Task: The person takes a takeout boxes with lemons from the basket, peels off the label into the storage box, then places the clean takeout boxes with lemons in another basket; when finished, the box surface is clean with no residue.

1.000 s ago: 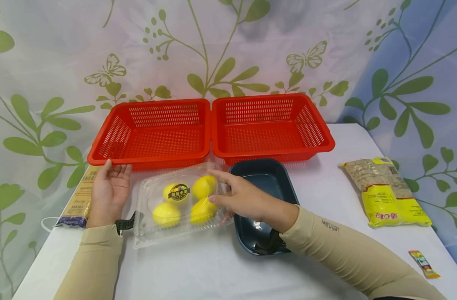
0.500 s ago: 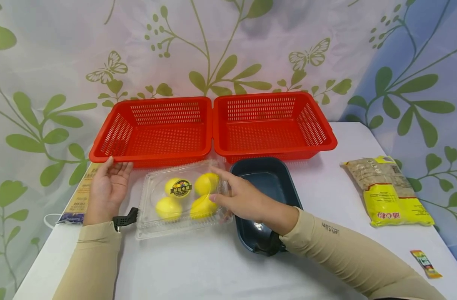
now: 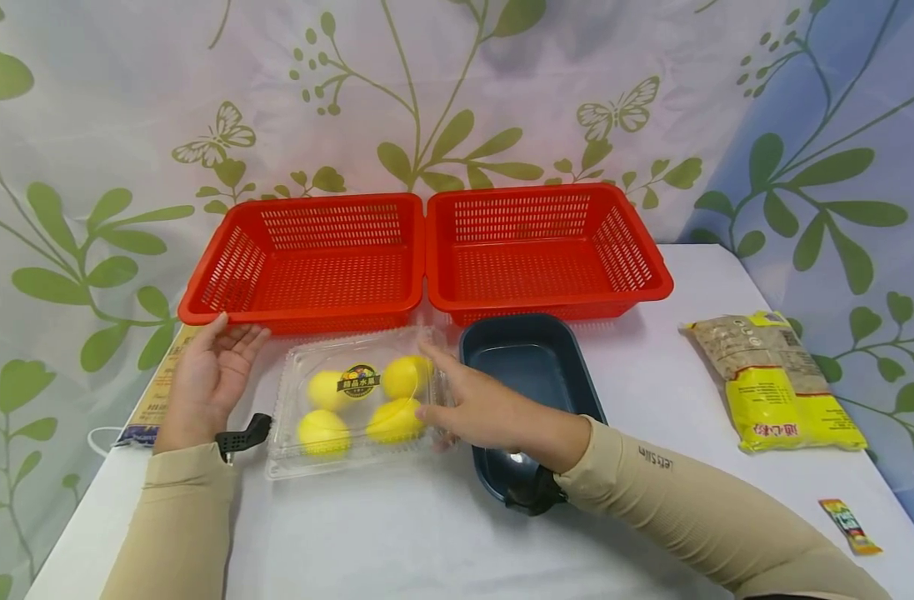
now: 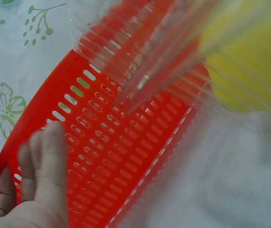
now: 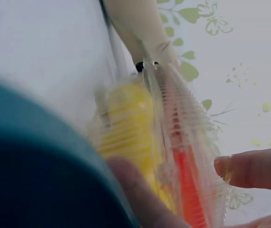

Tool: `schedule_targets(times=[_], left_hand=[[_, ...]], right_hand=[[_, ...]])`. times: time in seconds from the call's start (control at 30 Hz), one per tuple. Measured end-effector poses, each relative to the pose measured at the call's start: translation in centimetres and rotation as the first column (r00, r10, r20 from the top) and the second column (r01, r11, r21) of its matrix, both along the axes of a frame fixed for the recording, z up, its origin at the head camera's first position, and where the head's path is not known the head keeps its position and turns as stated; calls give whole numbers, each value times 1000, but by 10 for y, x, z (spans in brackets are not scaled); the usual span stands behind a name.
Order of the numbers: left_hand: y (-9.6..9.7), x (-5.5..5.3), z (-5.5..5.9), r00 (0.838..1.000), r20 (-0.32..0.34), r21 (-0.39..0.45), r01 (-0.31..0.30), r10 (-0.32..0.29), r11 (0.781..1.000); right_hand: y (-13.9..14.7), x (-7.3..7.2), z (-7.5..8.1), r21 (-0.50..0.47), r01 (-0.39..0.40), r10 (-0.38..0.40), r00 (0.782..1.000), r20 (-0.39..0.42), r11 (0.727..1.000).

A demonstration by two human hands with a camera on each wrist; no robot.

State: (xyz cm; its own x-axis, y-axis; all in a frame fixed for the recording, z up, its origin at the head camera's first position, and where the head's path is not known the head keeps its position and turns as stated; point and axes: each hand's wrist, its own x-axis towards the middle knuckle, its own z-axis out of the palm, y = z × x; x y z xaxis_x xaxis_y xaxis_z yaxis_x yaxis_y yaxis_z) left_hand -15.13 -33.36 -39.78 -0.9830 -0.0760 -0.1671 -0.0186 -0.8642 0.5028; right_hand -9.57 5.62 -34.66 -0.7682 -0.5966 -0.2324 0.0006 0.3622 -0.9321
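Currently the right hand [image 3: 486, 406] is gripping a clear box [image 3: 361, 400] (four yellow fruits [image 3: 397, 419] inside) near the blue tub [image 3: 535, 367]; the left hand [image 3: 212, 367] is staying ungripped, fingers loosely curving by the left red basket's [image 3: 307, 317] rim.

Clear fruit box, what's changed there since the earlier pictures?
The yellow fruits inside the clear box have shifted toward the person's left and slightly nearer. Nothing was taken or let go. The right hand stays at the box's right end; the red baskets stayed put.
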Motion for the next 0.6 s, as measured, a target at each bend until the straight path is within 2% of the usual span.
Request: schedule_targets(times=[0.1, 0.13, 0.17, 0.2, 0.23, 0.27, 0.3, 0.33, 0.4, 0.43, 0.47, 0.53, 0.57, 0.6], left_hand=[[0, 2, 2, 998, -3, -123, 56, -57, 991], [-1, 2, 3, 996, 0, -183, 86, -88, 979], [-1, 2, 4, 992, 8, -252, 122, -125, 960], [-1, 3, 5, 984, 24, -345, 172, -174, 923], [-1, 3, 6, 973, 46, -462, 223, -228, 859], [-2, 5, 7, 955, 70, -579, 273, -287, 769], [-2, 7, 8, 934, 95, -691, 312, -346, 652], [-3, 9, 9, 907, 117, -791, 332, -405, 514], [-4, 15, 13, 853, 152, -922, 304, -499, 239], [-5, 17, 14, 830, 154, -955, 265, -535, 136], [-6, 20, 15, 809, 151, -971, 229, -569, 68], [-5, 24, 16, 769, 147, -985, 171, -622, -22], [-4, 25, 16, 753, 148, -987, 148, -641, -54], [-3, 26, 15, 736, 147, -988, 138, -660, -66]], right_hand=[[-1, 0, -2, -41, 1, 2, 998, 60, 999], [-2, 1, -3, -55, 7, -2, 997, 75, 998], [-2, 1, -3, -64, 14, -8, 996, 86, 998], [-3, 1, -4, -66, 21, -14, 995, 95, 998], [-4, 0, -5, -65, 27, -21, 995, 100, 998], [-4, 0, -5, -61, 33, -26, 994, 102, 998], [-5, 0, -6, -59, 36, -30, 994, 104, 998], [-6, 0, -6, -60, 38, -31, 994, 106, 997], [-7, -1, -7, -62, 39, -32, 994, 108, 997], [-8, -1, -7, -68, 39, -31, 993, 110, 997], [-8, -2, -8, -74, 39, -30, 993, 113, 997], [-8, -2, -8, -79, 42, -33, 992, 118, 996], [-8, -2, -8, -77, 45, -36, 992, 118, 996], [-8, -2, -8, -74, 48, -39, 992, 120, 996]])
